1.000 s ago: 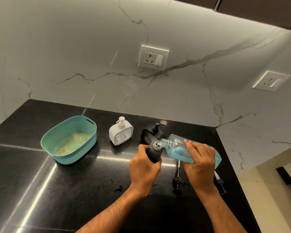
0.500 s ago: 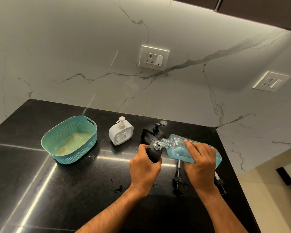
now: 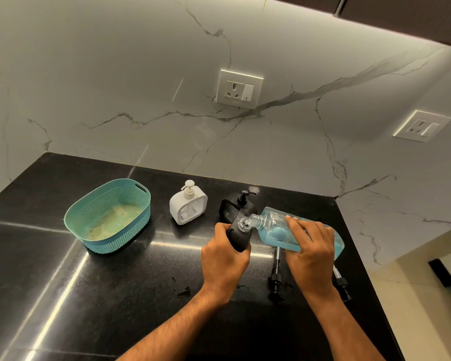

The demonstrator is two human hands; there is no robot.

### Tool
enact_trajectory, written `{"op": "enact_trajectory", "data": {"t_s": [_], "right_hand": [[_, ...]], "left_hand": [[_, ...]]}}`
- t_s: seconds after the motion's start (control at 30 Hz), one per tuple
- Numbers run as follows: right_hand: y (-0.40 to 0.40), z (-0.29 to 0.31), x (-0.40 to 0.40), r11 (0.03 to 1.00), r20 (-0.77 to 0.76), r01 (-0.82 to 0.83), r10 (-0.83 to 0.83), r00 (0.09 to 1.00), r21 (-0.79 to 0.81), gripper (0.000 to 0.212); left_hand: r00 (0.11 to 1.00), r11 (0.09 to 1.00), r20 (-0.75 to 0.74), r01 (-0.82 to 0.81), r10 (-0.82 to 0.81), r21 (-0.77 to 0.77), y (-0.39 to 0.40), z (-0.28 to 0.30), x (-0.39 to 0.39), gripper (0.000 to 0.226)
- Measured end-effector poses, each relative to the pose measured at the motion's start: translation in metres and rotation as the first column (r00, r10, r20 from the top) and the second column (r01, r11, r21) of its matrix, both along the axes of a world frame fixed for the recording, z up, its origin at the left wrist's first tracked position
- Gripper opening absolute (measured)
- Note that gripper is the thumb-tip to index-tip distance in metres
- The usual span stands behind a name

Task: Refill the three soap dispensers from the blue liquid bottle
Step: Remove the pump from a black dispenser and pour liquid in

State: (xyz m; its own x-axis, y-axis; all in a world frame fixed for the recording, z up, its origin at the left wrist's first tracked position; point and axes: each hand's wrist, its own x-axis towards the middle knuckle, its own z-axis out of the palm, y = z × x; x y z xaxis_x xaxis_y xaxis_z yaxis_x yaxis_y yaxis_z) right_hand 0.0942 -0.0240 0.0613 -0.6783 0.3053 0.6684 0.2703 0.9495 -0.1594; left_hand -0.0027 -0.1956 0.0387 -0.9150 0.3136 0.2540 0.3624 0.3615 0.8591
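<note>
My left hand [image 3: 223, 259] grips a black soap dispenser [image 3: 241, 234] with its pump off, tilted toward the right. My right hand [image 3: 310, 250] holds the clear bottle of blue liquid [image 3: 274, 226] on its side, its threaded neck at the dispenser's open mouth. Blue liquid sits low in the bottle. Behind them stands a second black dispenser [image 3: 233, 205] with its pump on. A white dispenser [image 3: 188, 204] with its pump on stands further left.
A teal plastic basket [image 3: 107, 217] sits at the left of the black countertop [image 3: 63, 282]. Two loose black pumps lie on the counter, one [image 3: 276, 277] between my hands and one [image 3: 341, 280] right of my right wrist. The counter's right edge is close.
</note>
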Motion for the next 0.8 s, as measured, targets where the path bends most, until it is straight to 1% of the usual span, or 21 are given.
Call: {"op": "enact_trajectory", "data": {"t_s": [0.4,0.8], "right_hand": [[0.0010,-0.0004,-0.0014,1.000,0.003,0.001,-0.001,1.000,0.003,0.069],[0.0036,-0.0021,-0.0039,1.000,0.012,0.007,-0.007,1.000,0.015,0.073]], "left_hand": [[1.000,1.000,0.009,0.006,-0.006,-0.002,-0.0003,-0.0019,-0.0008,0.048],[1.000,1.000,0.016,0.006,-0.006,0.011,0.0004,0.0003,-0.0017,0.048]]}}
